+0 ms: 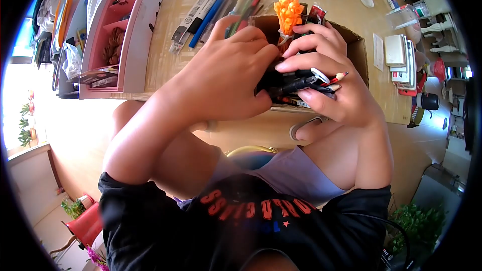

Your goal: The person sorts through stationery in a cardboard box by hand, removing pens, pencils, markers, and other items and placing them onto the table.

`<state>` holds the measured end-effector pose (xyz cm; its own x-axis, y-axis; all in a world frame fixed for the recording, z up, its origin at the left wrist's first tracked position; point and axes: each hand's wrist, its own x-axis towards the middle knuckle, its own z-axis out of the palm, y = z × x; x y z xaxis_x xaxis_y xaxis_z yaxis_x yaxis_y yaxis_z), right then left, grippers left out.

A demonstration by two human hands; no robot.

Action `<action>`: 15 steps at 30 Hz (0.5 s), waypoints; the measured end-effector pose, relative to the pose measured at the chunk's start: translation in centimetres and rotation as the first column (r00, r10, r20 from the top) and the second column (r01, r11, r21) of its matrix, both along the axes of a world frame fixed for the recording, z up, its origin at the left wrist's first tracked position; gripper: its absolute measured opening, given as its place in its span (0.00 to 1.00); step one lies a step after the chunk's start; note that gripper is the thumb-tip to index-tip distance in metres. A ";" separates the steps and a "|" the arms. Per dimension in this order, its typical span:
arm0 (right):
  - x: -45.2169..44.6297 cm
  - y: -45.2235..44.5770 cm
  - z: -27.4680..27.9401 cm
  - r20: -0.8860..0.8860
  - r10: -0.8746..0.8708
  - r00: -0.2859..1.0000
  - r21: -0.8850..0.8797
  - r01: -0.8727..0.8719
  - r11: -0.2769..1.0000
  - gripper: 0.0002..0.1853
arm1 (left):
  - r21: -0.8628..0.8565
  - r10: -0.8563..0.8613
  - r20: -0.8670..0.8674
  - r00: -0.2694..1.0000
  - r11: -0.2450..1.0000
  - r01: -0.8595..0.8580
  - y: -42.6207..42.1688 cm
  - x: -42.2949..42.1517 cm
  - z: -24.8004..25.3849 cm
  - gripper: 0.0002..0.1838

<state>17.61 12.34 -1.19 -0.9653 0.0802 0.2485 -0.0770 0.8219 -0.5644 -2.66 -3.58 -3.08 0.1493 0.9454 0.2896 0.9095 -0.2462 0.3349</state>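
Observation:
My right hand (336,75) is closed around a bundle of pencils (337,78) and black pens (293,86), tips pointing right. My left hand (226,73) has its fingers curled in against the left side of that bundle; what they grip is hidden. Both hands are over a cardboard box (360,57) at the table's near edge. An orange, flower-like bunch (288,12) stands up between the hands at the box's far side. Most of the box's contents lie behind my fingers.
Left of the box, a white marker (198,15), a blue pen (207,21) and several other pens lie in a row on the table (170,30). A pink organizer (128,45) stands at the left. Stacked small boxes (396,52) are at the right.

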 end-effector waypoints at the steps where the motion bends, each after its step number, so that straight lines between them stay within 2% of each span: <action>1: 0.0 0.2 0.0 0.005 0.022 1.000 -0.010 -0.022 1.000 0.21 | -0.027 0.002 -0.006 1.000 1.000 -0.002 0.1 0.1 0.1 0.21; 3: 0.0 0.7 0.2 0.010 0.074 0.997 -0.046 -0.074 0.996 0.19 | -0.082 0.008 -0.019 1.000 0.997 -0.009 0.3 0.1 0.1 0.19; 6: 0.0 0.9 0.8 0.031 0.123 0.992 -0.145 -0.117 0.983 0.19 | -0.005 -0.074 -0.024 0.997 0.997 0.074 0.7 -0.7 -0.2 0.13; 9: 0.1 1.0 0.9 0.031 0.133 0.991 -0.148 -0.127 0.981 0.21 | -0.161 -0.011 0.162 0.987 0.986 0.037 1.2 -1.4 1.3 0.09; 10: 0.1 1.0 0.8 0.030 0.120 0.992 -0.158 -0.114 0.981 0.19 | -0.121 -0.013 0.165 0.986 0.992 0.033 1.5 -1.8 1.8 0.09; 13: 0.3 0.9 0.3 0.023 0.085 0.996 -0.177 -0.079 0.981 0.15 | -0.179 0.223 0.537 0.814 0.973 -0.148 1.9 -1.5 2.3 0.13; 14: 0.3 0.8 0.2 0.022 0.073 0.997 -0.173 -0.068 0.983 0.16 | -0.106 0.200 0.538 0.819 0.980 -0.170 2.4 -2.0 1.5 0.17; 15: 0.3 0.7 0.2 0.022 0.060 0.998 -0.169 -0.055 0.984 0.16 | -0.105 0.223 0.567 0.793 0.974 -0.199 2.6 -1.9 1.1 0.18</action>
<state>17.91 13.07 -1.00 -0.9756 0.0630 0.2104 -0.1043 0.7100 -0.6964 -4.58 -0.93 -1.97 -0.2362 0.9461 0.2217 0.5774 -0.0469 0.8151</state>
